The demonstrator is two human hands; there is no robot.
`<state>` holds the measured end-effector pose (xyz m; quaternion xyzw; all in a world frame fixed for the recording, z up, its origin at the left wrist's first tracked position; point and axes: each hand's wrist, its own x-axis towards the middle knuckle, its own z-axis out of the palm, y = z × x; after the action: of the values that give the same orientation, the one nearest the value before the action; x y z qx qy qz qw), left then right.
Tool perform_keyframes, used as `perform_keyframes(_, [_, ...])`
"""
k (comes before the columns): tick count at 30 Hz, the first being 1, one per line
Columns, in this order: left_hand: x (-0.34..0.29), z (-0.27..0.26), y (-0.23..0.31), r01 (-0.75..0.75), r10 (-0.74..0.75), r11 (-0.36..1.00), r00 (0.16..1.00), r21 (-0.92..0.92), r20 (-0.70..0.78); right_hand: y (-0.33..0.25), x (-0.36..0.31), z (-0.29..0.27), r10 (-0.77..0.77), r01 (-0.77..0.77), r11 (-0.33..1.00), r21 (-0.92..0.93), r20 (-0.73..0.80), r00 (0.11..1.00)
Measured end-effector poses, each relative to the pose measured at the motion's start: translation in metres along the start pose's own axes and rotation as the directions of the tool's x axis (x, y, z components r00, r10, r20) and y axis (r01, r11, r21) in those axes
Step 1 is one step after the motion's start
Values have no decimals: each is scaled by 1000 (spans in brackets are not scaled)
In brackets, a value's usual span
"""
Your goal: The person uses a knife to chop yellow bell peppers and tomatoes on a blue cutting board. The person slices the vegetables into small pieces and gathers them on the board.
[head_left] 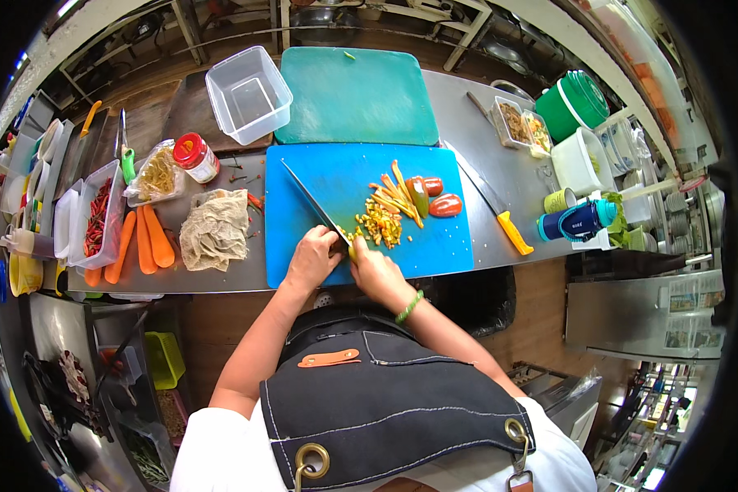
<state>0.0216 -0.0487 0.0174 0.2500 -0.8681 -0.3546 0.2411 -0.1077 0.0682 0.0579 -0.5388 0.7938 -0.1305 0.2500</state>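
Observation:
On the blue cutting board (455, 250) my right hand (379, 272) grips a kitchen knife (313, 195) by its yellow handle, the blade slanting toward the far left. My left hand (312, 258) is curled down on the board's near part, left of the blade. Whatever lies under its fingers is hidden. Small yellow-orange diced pieces (380, 225) are heaped right of the knife, with some bits by the blade. Beyond them are cut orange-yellow strips (398, 195). Several smooth red oblong vegetables, perhaps tomatoes (446, 205), rest at the board's right; one is greenish.
A second knife (512, 230) lies right of the board. Behind are a green cutting board (353, 94) and a clear plastic box (248, 94). To the left sit a crumpled cloth (215, 230), carrots (157, 238), a red-lidded jar (195, 157) and a tub of red chillies (98, 217).

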Motion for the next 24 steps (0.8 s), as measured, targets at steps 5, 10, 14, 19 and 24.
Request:
perform_keyframes(5, [4, 0, 0, 6, -6, 1000, 1000, 3, -25, 7, 25, -24, -80, 81, 996, 38, -31, 996])
perform_keyframes(10, [3, 4, 11, 51, -51, 999, 994, -5, -93, -2, -8, -36, -2, 2, 1000, 10, 22, 1000])
perform_keyframes(14, [3, 0, 4, 10, -10, 998, 1000, 68, 7, -4, -21, -32, 38, -37, 999, -21, 54, 998])
perform_keyframes(19, [4, 4, -10, -50, 50, 998, 999, 38, 8, -2, 3, -6, 8, -8, 1000, 9, 13, 1000])
perform_keyframes(24, [6, 3, -6, -35, 34, 998, 999, 57, 18, -3, 25, -16, -92, 93, 995, 31, -43, 995])
